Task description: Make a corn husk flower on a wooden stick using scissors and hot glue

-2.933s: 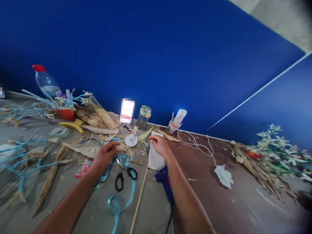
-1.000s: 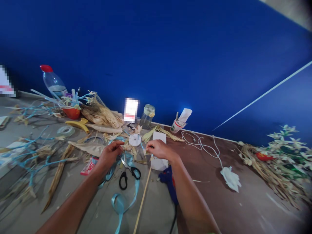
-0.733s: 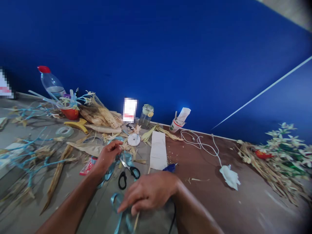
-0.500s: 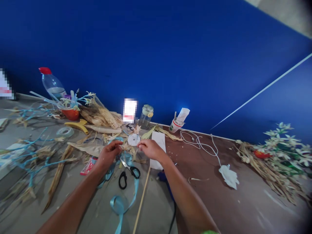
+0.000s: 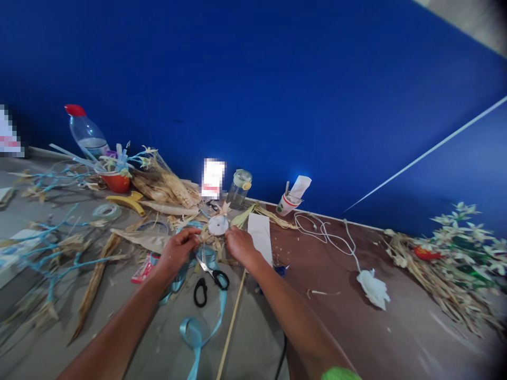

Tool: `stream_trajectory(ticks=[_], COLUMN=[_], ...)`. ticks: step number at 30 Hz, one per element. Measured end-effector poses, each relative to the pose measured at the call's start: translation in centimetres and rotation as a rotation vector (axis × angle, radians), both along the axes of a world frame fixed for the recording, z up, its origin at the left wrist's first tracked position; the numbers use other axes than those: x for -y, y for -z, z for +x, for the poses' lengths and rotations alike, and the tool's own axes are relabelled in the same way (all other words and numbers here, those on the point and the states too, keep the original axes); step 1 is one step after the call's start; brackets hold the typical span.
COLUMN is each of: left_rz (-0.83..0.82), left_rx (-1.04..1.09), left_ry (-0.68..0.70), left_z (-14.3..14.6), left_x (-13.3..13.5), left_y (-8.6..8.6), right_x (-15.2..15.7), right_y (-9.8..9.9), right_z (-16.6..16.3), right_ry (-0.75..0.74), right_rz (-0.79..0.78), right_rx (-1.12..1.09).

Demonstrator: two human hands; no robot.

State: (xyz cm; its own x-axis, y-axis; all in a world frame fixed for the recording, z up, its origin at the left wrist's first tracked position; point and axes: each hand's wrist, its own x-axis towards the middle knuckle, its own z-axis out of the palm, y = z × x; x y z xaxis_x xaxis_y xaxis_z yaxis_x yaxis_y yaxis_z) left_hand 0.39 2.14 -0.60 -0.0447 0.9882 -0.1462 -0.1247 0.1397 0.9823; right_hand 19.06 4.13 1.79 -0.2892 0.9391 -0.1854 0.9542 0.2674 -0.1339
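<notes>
My left hand (image 5: 180, 250) is closed in a pinch beside pale dry husk scraps; whatever it holds is too small to make out. To its right, my right hand (image 5: 241, 246) is curled with its fingertips at the edge of a white round disc (image 5: 218, 225) with a hole in it. What lies in those fingers is hidden. A pair of scissors (image 5: 205, 266) with black handles lies between my forearms, blades pointing away. Light blue ribbon (image 5: 192, 332) curls on the table near them. A thin wooden stick (image 5: 233, 319) lies to the right of the ribbon.
At the left are blue-stemmed husk flowers (image 5: 51, 264), a red bowl (image 5: 116, 182), a bottle (image 5: 87, 132) and dry husks (image 5: 162, 182). A jar (image 5: 240, 189), a cup (image 5: 288, 203), a white cable (image 5: 336, 237) and a white flower bunch (image 5: 467, 243) stand or lie rightward.
My right hand has curled in more and turned, its fingers less stretched toward the disc. The left hand stays nearly in place. The scissors and ribbon lie as before.
</notes>
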Motion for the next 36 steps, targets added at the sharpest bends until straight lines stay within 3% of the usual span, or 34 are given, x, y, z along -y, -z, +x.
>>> stream_trajectory(ticks=[7, 13, 23, 28, 36], left_rz=[-0.01, -0.009, -0.005, -0.001, 0.018], left_rx=[0.016, 0.019, 0.012, 0.009, 0.01], left_ry=[0.002, -0.004, -0.012, -0.006, 0.008], left_z=[0.1, 0.1, 0.2, 0.2, 0.3], left_x=[0.0, 0.1, 0.0, 0.0, 0.2], left_y=[0.0, 0.0, -0.2, -0.2, -0.3], right_x=[0.0, 0.0, -0.1, -0.8, -1.0], right_y=[-1.0, -3.3, 0.0, -0.3, -0.8], right_z=[0.6, 2.6, -0.6, -1.4, -0.1], right_ry=[-0.015, 0.133, 0.037, 0.049, 0.129], right_rz=[-0.017, 0.101, 0.005, -0.032, -0.091], right_rx=[0.033, -0.154, -0.029, 0.029, -0.024])
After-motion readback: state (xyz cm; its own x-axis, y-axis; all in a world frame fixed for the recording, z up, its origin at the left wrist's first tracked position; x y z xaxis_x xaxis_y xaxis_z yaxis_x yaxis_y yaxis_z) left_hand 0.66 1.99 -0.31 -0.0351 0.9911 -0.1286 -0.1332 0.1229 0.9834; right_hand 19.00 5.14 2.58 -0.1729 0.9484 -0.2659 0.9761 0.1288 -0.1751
